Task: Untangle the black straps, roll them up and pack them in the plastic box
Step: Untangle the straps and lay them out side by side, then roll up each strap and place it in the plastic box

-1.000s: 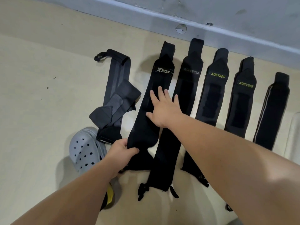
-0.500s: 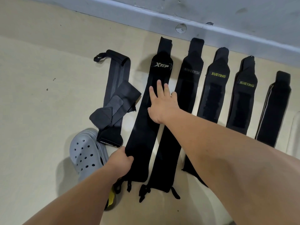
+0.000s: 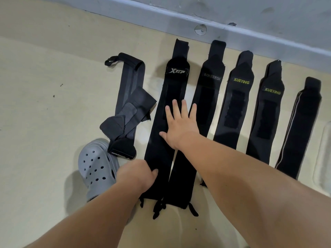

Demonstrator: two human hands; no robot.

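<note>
- Black fabric fills the head view: five straps lie flat, side by side on the beige floor (image 3: 53,68), their far ends near the grey skirting (image 3: 125,9).
- The XTEP strap (image 3: 157,149) is the leftmost of the five. Next come the BOKEERSI strap (image 3: 209,97), the first XUEYING strap (image 3: 236,108) and the second XUEYING strap (image 3: 266,113). Farthest right is the pale-edged strap (image 3: 302,126), which shows no label.
- The right hand (image 3: 179,126) lies flat and relaxed on the middle of the XTEP strap with its fingers spread. Its little finger reaches across to the BOKEERSI strap.
- The left hand (image 3: 138,176) is curled over the near left edge of the XTEP strap and grips it. The thumb lies on top and the fingers are tucked out of sight.
- The right forearm hides the near ends of both XUEYING straps and part of the BOKEERSI strap.
- Thin ties trail from the near ends of the XTEP and BOKEERSI straps.
- The tangled strap (image 3: 129,108), grey and black, lies folded over itself just left of the XTEP strap. Its near label is too small to read.
- A grey clog (image 3: 96,167) sits near left, partly under the left forearm and touching the tangled strap's near end.
- A clear plastic edge (image 3: 324,154) shows at the right border. It is cut off, so what it belongs to cannot be told.
</note>
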